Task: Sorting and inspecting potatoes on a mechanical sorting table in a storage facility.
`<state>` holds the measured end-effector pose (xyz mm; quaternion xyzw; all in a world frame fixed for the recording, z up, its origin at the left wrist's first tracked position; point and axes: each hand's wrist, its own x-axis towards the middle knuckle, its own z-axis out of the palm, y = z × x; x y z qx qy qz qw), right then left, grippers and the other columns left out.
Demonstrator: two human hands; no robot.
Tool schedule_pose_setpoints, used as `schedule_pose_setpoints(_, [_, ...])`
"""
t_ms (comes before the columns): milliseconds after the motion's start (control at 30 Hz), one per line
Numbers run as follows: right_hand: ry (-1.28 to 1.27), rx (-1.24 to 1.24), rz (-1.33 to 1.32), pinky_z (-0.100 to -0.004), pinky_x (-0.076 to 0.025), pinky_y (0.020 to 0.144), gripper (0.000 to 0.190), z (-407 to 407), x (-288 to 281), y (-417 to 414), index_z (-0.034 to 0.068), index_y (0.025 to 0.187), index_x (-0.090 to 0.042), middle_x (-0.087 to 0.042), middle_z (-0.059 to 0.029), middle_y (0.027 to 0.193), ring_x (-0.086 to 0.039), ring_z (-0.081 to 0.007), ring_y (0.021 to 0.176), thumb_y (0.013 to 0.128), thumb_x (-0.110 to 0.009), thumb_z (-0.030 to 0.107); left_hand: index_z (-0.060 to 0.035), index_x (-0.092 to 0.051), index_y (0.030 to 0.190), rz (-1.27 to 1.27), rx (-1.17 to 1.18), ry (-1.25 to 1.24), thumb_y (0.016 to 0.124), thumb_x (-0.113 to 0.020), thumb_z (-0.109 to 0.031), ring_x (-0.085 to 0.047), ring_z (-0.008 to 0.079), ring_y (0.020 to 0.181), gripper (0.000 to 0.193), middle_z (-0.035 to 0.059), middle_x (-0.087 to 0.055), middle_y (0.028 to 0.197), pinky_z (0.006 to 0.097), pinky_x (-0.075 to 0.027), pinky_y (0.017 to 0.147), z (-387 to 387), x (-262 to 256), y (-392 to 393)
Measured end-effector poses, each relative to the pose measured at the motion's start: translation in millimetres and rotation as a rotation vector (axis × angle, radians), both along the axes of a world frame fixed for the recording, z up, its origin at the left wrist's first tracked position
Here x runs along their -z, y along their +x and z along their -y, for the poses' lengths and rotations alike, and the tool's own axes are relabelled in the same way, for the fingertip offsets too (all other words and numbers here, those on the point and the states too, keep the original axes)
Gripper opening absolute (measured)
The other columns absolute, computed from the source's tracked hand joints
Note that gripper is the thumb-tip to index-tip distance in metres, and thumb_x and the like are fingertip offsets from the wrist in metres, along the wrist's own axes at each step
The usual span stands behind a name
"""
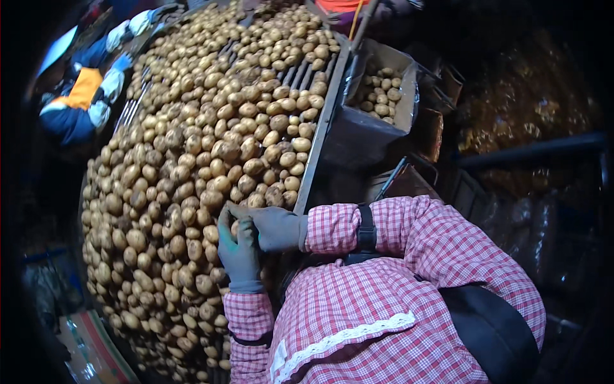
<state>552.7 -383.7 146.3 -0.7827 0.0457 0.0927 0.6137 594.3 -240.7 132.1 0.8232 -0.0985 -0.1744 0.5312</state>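
Note:
My left hand (238, 252) and my right hand (276, 228) meet at the near edge of a roller table, both in grey work gloves with greenish patches. The right fingers touch the left fingertips, and the hands overlap. A potato-coloured surface shows in the gap between them; whether either hand grips anything is hidden. Around and beyond the gloves, loose potatoes (184, 173) cover the table in a thick layer, many with soil on their skins. Dark rollers (300, 75) show through bare spots toward the top of the view.
A metal side rail (320, 139) borders the table. Beyond it stands a plastic-lined box (407, 91) partly filled with potatoes. Across the table is another person (79, 103) in blue and orange clothing. A cardboard box (93, 348) lies at lower left; a dark bar (532, 150) crosses the right.

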Motion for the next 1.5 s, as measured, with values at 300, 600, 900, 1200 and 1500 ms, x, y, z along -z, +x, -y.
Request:
schedule_pose_setpoints(300, [0.514, 0.168, -0.118, -0.0274, -0.053, 0.078, 0.052, 103, 12, -22, 0.001, 0.122, -0.064, -0.072, -0.0051, 0.095, -0.066, -0.0109, 0.086, 0.083, -0.075, 0.033, 0.0058, -0.066, 0.118, -0.1, 0.236, -0.226, 0.102, -0.05, -0.014, -0.065, 0.0175, 0.099, 0.03, 0.0096, -0.07, 0.107, 0.0298, -0.052, 0.089, 88, 7, 46])
schedule_pose_setpoints(600, [0.879, 0.573, -0.164, -0.0345, -0.058, 0.051, 0.052, 266, 27, -69, 0.001, 0.124, -0.057, -0.071, -0.0206, 0.1, -0.07, -0.0262, 0.063, 0.098, -0.055, 0.046, -0.0004, -0.056, 0.136, -0.199, 0.43, -0.215, 0.091, -0.058, 0.002, -0.055, 0.0219, 0.125, 0.045, 0.0127, -0.059, 0.132, 0.034, -0.043, 0.107, 176, 6, 46])
schedule_pose_setpoints(900, [0.73, 0.669, -0.266, -0.0314, -0.057, 0.062, 0.058, 328, 58, -69, 0.002, 0.136, -0.052, -0.068, -0.0189, 0.113, -0.07, -0.0217, 0.073, 0.101, -0.05, 0.048, -0.0071, -0.054, 0.14, 0.605, 0.242, 0.619, 0.086, -0.073, -0.027, -0.043, 0.0383, 0.136, 0.061, 0.0202, -0.047, 0.147, 0.047, -0.035, 0.114, 107, 32, 165])
schedule_pose_setpoints(1200, [0.517, 0.471, -0.204, -0.0268, -0.058, 0.062, 0.037, 277, 97, 94, 0.001, 0.126, -0.062, -0.069, -0.0085, 0.103, -0.067, -0.0133, 0.075, 0.096, -0.063, 0.022, -0.0097, -0.029, 0.156, 0.51, 0.316, 0.699, 0.088, -0.064, -0.047, -0.032, 0.0445, 0.141, 0.085, 0.018, -0.044, 0.149, 0.0556, -0.017, 0.119, 143, 45, 93])
schedule_pose_setpoints(1500, [-0.034, -0.264, 0.164, -0.0417, -0.046, 0.102, 0.06, 158, 80, 141, 0.005, 0.132, -0.059, -0.06, -0.0195, 0.13, -0.057, -0.0325, 0.121, 0.084, -0.069, 0.04, -0.006, -0.042, 0.145, 0.604, 0.258, 0.717, 0.075, -0.08, -0.038, -0.043, 0.0431, 0.131, 0.087, 0.0239, -0.045, 0.141, 0.0527, -0.033, 0.111, 92, 18, 80])
